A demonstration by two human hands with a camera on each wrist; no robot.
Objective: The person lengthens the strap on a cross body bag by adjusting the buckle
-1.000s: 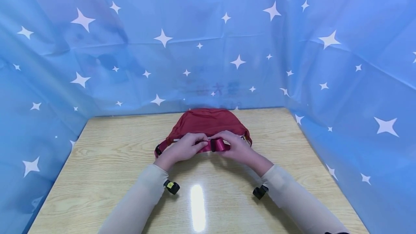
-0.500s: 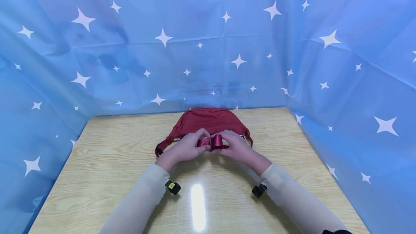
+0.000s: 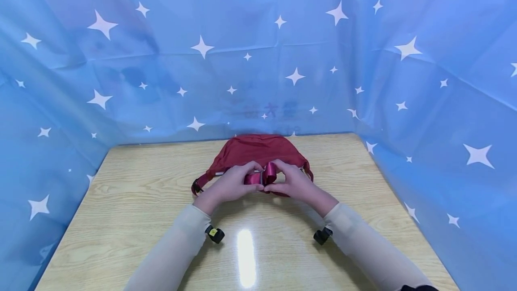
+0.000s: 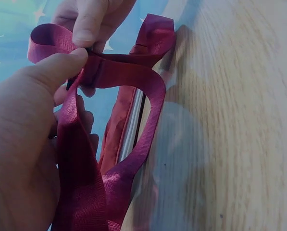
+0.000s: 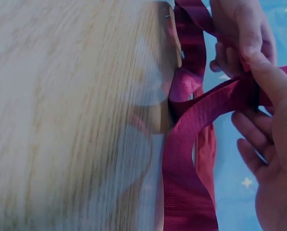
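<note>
A red waist bag (image 3: 261, 148) lies at the far middle of the table, its dark red webbing strap (image 3: 253, 178) toward me. My left hand (image 3: 231, 185) pinches the strap between thumb and fingers, just left of a narrow dark slider (image 3: 263, 178). On the other side my right hand (image 3: 298, 184) pinches the strap by the slider, where a loop of webbing stands up. In the left wrist view, the two thumbs nearly meet at the slider, and the strap (image 4: 81, 168) hangs in loops below. Fingers cover most of the slider.
A black buckle (image 3: 196, 187) on the bag's left strap end rests on the wooden table (image 3: 133, 219). Behind and beside the table hangs a blue curtain (image 3: 250, 75) with white stars. A bright light reflection marks the tabletop between the forearms.
The strap at the slider has turned and lifted slightly, and its loop now stands more upright. My right fingers have shifted round that loop. The bag has stayed put.
</note>
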